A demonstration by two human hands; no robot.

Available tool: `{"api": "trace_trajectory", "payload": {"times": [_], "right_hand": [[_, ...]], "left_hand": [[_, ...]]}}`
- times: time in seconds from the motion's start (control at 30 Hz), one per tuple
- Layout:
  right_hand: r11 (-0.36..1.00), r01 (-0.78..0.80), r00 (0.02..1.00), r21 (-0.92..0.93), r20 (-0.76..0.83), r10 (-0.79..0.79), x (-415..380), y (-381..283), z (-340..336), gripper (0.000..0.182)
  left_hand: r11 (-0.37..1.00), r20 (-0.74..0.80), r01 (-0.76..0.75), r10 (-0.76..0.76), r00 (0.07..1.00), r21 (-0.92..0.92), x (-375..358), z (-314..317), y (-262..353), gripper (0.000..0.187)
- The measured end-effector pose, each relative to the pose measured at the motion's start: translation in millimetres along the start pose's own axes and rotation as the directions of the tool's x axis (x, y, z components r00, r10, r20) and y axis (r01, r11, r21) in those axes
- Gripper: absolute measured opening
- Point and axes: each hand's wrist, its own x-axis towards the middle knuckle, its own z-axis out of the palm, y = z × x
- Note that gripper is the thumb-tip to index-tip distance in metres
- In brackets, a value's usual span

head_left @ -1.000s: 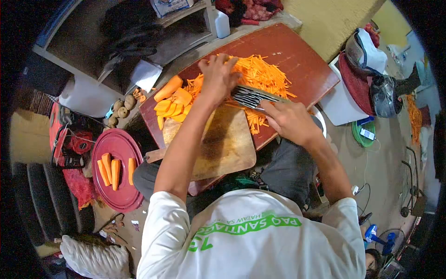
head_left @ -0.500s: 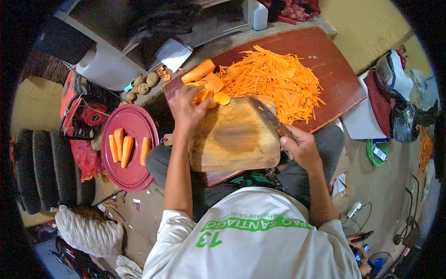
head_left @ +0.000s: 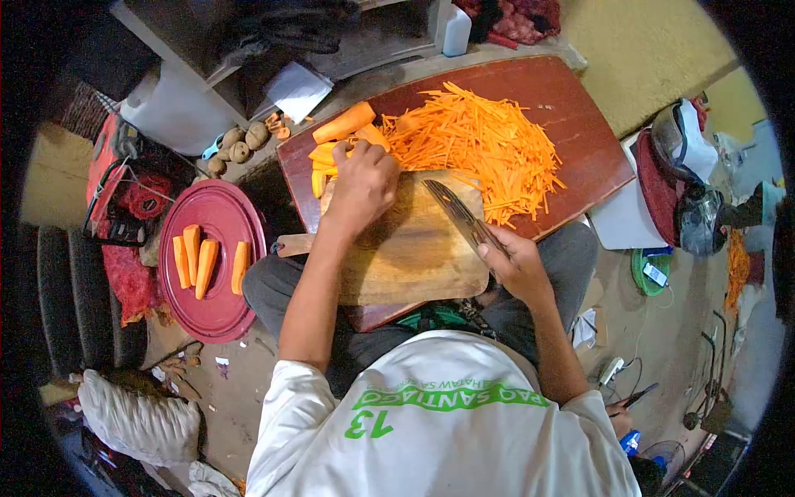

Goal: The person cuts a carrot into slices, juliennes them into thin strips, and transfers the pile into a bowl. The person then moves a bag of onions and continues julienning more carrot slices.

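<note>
My left hand [head_left: 363,186] has its fingers curled down over the upper left part of the wooden cutting board [head_left: 406,265]; what they hold, if anything, is hidden. In my right hand [head_left: 517,263] is a knife [head_left: 454,207], its dark blade lying slantwise over the board's right side. Orange carrot pieces [head_left: 321,157] lie just left of my left hand, and a thick carrot chunk [head_left: 344,122] sits behind it. Beyond the board spreads a big heap of carrot strips [head_left: 480,149]. The board rests partly on a red-brown table [head_left: 580,141], over my lap.
On the left, a round pink lid [head_left: 178,302] bears several peeled carrots [head_left: 205,263]. Potatoes [head_left: 240,151] lie on the floor by the table's far left corner. A green basket [head_left: 648,272] with a phone stands at the right. Another person's hand [head_left: 619,421] shows at lower right.
My left hand has moved right from the carrot pieces to over the board, and its fingers have curled in. The knife stays in my right hand. The whole view has shifted slightly.
</note>
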Motion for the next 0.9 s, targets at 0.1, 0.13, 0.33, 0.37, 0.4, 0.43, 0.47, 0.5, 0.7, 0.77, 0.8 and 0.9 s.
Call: {"api": "trace_trajectory", "payload": {"times": [0.1, 0.13, 0.33, 0.37, 0.4, 0.43, 0.47, 0.5, 0.7, 0.77, 0.8, 0.9], "right_hand": [[0.998, 0.039, 0.999, 0.046, -0.008, -0.038, 3.0, 11.5, 2.0, 0.042], [0.999, 0.029, 1.0, 0.027, 0.001, -0.029, 3.4, 10.3, 1.0, 0.04], [0.997, 0.073, 0.996, -0.036, 0.051, -0.071, 1.2, 3.1, 0.8, 0.036], [0.992, 0.115, 0.993, -0.051, 0.031, -0.114, -0.2, 1.0, 4.2, 0.036], [0.985, 0.16, 0.987, -0.067, 0.012, -0.159, -0.7, -2.8, 7.3, 0.035], [0.989, 0.139, 0.99, -0.043, 0.036, -0.137, -2.7, -8.7, 9.1, 0.037], [0.993, 0.118, 0.991, -0.02, 0.058, -0.117, -6.3, -16.3, 10.7, 0.038], [0.996, 0.092, 0.993, 0.004, 0.079, -0.092, -8.8, -20.9, 13.0, 0.041], [0.986, 0.164, 0.973, -0.022, 0.17, -0.158, -4.9, -23.1, 34.3, 0.04], [0.98, 0.2, 0.962, -0.007, 0.193, -0.194, 0.8, -25.1, 40.7, 0.04], [0.977, 0.215, 0.955, 0.001, 0.208, -0.211, 3.6, -25.5, 42.4, 0.04], [0.982, 0.19, 0.944, 0.003, 0.272, -0.184, 11.5, -27.1, 41.2, 0.041]], "left_hand": [[0.884, -0.027, 0.287, -0.319, 0.947, -0.37, -12.4, -15.9, 26.8, 0.015], [0.783, 0.013, 0.369, -0.419, 0.908, -0.501, -23.4, -18.0, 36.2, 0.019], [0.844, 0.028, 0.428, -0.444, 0.896, -0.322, -85.9, -5.4, 62.4, 0.022], [0.858, 0.02, 0.408, -0.424, 0.906, -0.312, -90.9, -5.8, 64.0, 0.024], [0.871, 0.01, 0.388, -0.404, 0.915, -0.301, -95.3, -6.1, 64.9, 0.026], [0.86, 0.078, 0.389, -0.386, 0.919, -0.331, -98.7, -8.1, 63.4, 0.033], [0.875, 0.104, 0.352, -0.337, 0.936, -0.332, -101.2, -11.3, 60.8, 0.034], [0.887, 0.135, 0.315, -0.285, 0.949, -0.337, -99.5, -20.1, 60.9, 0.035], [0.727, 0.247, 0.365, -0.269, 0.931, -0.582, -102.9, -24.7, 48.7, 0.041], [0.784, 0.25, 0.368, -0.276, 0.928, -0.501, -107.1, -20.3, 52.6, 0.039], [0.808, 0.254, 0.372, -0.283, 0.925, -0.457, -107.9, -20.5, 57.5, 0.038], [0.846, 0.148, 0.24, -0.192, 0.97, -0.477, -107.9, -18.1, 75.6, 0.035]]}}
